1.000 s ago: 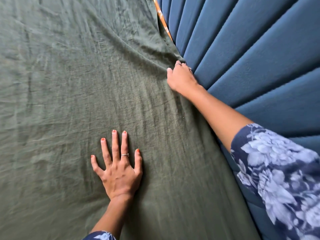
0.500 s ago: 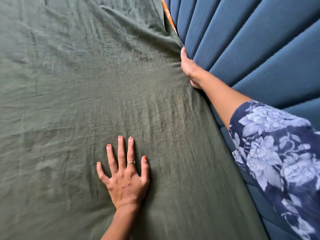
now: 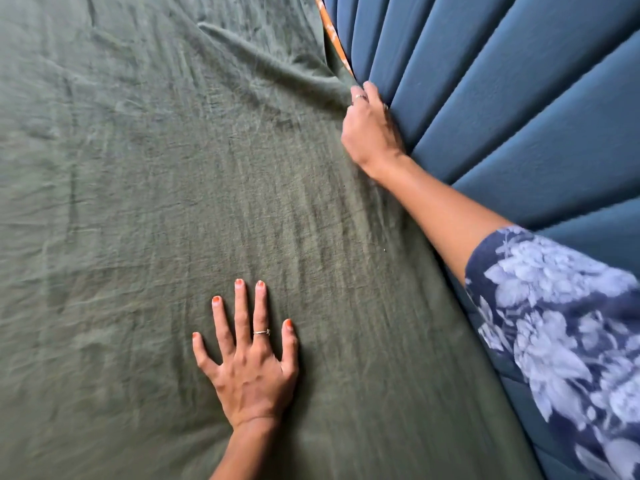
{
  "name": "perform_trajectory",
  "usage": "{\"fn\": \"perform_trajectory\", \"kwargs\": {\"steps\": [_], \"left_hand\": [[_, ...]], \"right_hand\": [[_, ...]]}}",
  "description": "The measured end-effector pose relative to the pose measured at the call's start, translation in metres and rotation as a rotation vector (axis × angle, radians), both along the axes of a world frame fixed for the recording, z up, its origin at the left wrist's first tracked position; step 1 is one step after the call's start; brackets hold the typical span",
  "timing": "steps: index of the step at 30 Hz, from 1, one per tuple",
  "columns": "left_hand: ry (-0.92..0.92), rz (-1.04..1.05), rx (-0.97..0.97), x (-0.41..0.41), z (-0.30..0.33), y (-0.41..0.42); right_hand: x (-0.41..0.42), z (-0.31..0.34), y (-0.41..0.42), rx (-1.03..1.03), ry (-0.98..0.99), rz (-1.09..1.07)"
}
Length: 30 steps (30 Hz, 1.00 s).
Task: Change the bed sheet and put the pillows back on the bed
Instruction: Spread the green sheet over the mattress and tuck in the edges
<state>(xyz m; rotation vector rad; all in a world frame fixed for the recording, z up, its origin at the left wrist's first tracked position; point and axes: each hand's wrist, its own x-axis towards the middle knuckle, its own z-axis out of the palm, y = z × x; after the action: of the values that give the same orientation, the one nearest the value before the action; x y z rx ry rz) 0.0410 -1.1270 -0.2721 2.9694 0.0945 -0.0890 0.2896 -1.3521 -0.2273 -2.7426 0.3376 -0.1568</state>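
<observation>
Sheet (image 3: pixel 173 202) under splayed left fingers (image 3: pixel 242 317), right fingers (image 3: pixel 370 90) tucking

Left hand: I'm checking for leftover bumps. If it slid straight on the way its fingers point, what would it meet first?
Probably the raised fold in the green sheet; ahead of the left hand lie only shallow creases.

Your left hand (image 3: pixel 251 368) lies flat on the sheet (image 3: pixel 138 202); your right hand (image 3: pixel 372 129) sits farther ahead at the sheet's right edge, against the headboard (image 3: pixel 502 98).
</observation>
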Motion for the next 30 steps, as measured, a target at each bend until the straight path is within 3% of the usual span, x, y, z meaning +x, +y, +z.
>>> {"fn": "perform_trajectory", "kwargs": {"steps": [3,6,12,15,17,21,25,30], "left_hand": [[-0.009,0.005,-0.004,0.0,0.001,-0.001],[-0.022,0.006,-0.004,0.0,0.001,0.0],[-0.042,-0.002,-0.008,0.0,0.0,0.002],[-0.036,-0.004,-0.007,0.001,0.0,0.002],[-0.033,-0.007,-0.008,0.002,0.001,0.002],[-0.032,-0.01,-0.01,0.002,0.002,0.002],[-0.027,-0.013,0.001,0.001,0.002,0.002],[-0.027,-0.013,0.008,0.001,-0.001,0.002]], "right_hand": [[0.028,0.02,-0.004,0.104,0.135,-0.126],[0.039,0.03,0.004,0.041,0.134,-0.2],[0.035,0.001,0.018,0.012,0.185,-0.099],[0.035,-0.011,0.025,-0.134,0.153,-0.067],[0.038,-0.015,0.034,-0.121,0.244,-0.094],[0.044,-0.012,0.037,0.19,0.379,-0.206],[0.058,-0.004,0.013,0.31,0.375,-0.319],[0.068,0.004,-0.009,0.551,0.465,-0.298]]}}
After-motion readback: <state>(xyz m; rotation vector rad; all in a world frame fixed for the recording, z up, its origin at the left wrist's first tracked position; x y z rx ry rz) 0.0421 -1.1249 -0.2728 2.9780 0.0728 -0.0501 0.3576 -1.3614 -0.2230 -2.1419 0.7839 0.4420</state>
